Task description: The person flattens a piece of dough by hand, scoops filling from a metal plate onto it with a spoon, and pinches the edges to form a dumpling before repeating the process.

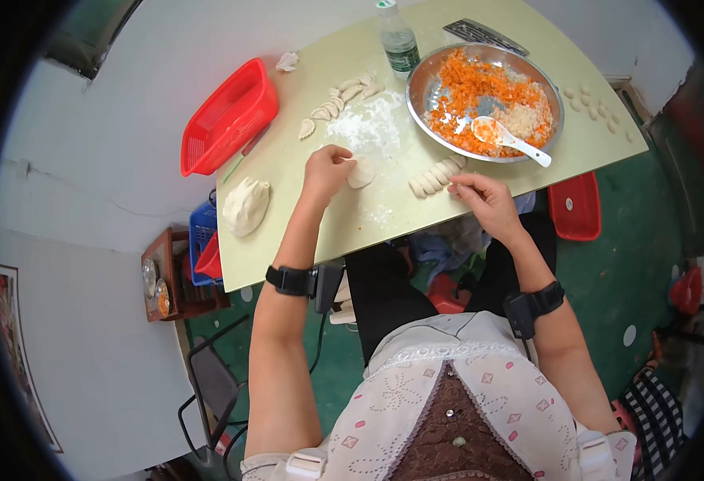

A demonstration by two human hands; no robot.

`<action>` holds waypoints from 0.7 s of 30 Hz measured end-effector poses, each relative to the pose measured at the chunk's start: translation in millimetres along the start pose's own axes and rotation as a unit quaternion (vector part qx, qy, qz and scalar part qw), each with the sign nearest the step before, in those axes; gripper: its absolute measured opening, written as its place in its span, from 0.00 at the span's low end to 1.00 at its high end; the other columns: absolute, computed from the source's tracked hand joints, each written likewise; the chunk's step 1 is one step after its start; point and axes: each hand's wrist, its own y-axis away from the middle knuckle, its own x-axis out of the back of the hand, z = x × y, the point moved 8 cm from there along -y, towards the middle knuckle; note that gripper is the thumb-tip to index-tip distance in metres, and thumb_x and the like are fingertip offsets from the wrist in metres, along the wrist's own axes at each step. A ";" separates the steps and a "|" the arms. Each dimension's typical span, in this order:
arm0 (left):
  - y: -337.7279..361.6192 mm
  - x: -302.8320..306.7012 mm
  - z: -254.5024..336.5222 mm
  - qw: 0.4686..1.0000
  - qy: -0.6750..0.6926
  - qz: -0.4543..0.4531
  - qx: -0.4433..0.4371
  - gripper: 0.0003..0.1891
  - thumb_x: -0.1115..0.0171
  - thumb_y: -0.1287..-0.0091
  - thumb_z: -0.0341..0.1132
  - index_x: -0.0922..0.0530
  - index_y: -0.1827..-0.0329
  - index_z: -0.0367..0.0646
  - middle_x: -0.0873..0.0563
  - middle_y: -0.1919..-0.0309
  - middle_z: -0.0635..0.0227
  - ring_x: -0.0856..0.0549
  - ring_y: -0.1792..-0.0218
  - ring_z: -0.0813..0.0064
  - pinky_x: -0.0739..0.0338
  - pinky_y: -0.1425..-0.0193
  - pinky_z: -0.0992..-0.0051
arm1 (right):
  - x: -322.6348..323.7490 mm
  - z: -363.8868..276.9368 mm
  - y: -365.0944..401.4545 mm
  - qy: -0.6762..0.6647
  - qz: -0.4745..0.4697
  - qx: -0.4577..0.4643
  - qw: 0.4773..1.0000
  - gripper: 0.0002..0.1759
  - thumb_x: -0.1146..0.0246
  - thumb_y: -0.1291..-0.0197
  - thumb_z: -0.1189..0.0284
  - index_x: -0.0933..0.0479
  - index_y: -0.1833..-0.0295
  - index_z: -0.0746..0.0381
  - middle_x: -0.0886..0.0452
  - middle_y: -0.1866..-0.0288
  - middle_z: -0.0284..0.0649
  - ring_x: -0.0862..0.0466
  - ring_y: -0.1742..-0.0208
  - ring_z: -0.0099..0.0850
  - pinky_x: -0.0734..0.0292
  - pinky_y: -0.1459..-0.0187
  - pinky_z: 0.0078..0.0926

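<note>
My left hand pinches the edge of a flat round dumpling wrapper at the table's middle. My right hand is closed, thumb and fingers together, beside the right end of a row of cut dough pieces; whether it grips anything is hidden. Beyond the wrapper lies a patch of white flour, with several folded dumplings along its far left side. A large lump of dough rests left of my left hand. Past my right hand stands a metal bowl of orange and pale chopped filling, holding a white spoon.
A red plastic basket and a green-handled knife lie at the table's left. Behind the bowl are a water bottle and a dark grater. Small dough pieces are scattered at the right. A red basin sits below the table edge.
</note>
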 end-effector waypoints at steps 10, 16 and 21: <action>84.4 13.3 15.4 0.986 -0.104 0.049 -0.118 0.14 0.46 0.40 0.26 0.24 0.52 0.34 0.19 0.58 0.58 0.20 0.60 0.67 0.26 0.56 0.72 | -39.3 -64.4 0.7 0.114 0.007 0.108 0.988 0.10 0.43 0.44 0.79 0.23 0.57 0.68 0.18 0.64 0.45 0.18 0.62 0.34 0.25 0.59 0.25; 57.1 -4.9 10.0 0.935 -0.280 -0.055 -0.209 0.21 0.53 0.35 0.33 0.34 0.38 0.41 0.35 0.36 0.56 0.43 0.32 0.53 0.48 0.35 0.50 | -133.6 -51.2 -33.3 0.370 -0.081 0.189 0.906 0.19 0.41 0.48 0.74 0.28 0.49 0.68 0.22 0.55 0.45 0.23 0.54 0.42 0.30 0.52 0.36; 82.5 -13.3 -4.1 0.955 -0.252 -0.064 -0.145 0.25 0.54 0.34 0.38 0.40 0.35 0.39 0.42 0.32 0.56 0.48 0.30 0.54 0.55 0.33 0.46 | -153.2 -29.7 -29.6 0.465 -0.121 0.165 0.861 0.23 0.44 0.43 0.70 0.34 0.42 0.66 0.30 0.42 0.48 0.33 0.37 0.43 0.44 0.38 0.45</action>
